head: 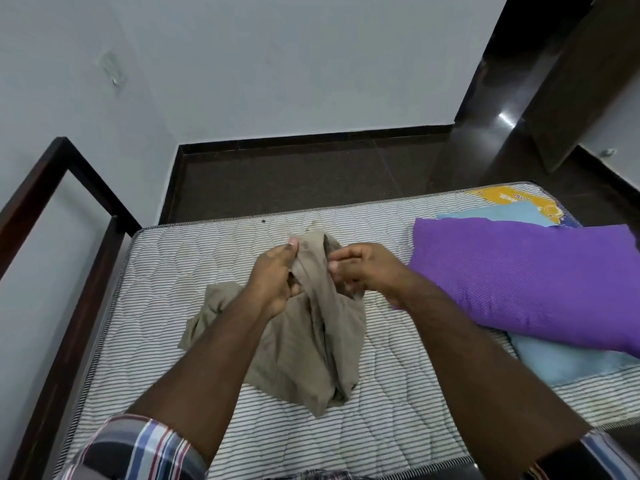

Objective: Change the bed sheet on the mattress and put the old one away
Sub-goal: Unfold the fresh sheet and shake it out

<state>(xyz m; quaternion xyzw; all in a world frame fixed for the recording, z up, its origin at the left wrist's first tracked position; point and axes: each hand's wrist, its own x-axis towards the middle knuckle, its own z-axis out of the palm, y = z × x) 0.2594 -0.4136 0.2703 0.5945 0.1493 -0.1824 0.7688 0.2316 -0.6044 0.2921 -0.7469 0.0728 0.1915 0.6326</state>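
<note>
a: what do we have in our hands?

b: a soft tan sheet (311, 327). it is thin cloth, all bunched and full of folds. we lift the top of it up, and the rest sags down in a floppy heap on the mattress (166, 292).

a: how does our left hand (273, 278) hold it?

b: the fingers curl round a twisted bit of the cloth, and the thumb sticks up and presses the top edge.

a: and our right hand (363, 271)?

b: it grips the same bunch from the other side, just beside the left one. its fingers pinch the cloth, and the lower fingers are curled into a fold.

a: what is the mattress like?

b: it is bare and puffy, with thin dark stripes on white and wavy stitched lines. a ribbed cord runs round its edge. there are faint yellowish stains near the middle.

a: what else lies on it?

b: on the right we see a big purple pillow (526, 282). its cover looks bumpy, with tiny dots all over. under it lies a smooth, flat, pale blue cloth (568, 358), folded. at the far corner there is a yellow label (512, 199) on the mattress.

a: and round the bed?

b: a dark wooden bed frame (69, 289) with straight bars is on the left. the floor (311, 178) is dark and shiny, and the walls (277, 64) are plain and pale. our sleeves (145, 448) are striped.
</note>
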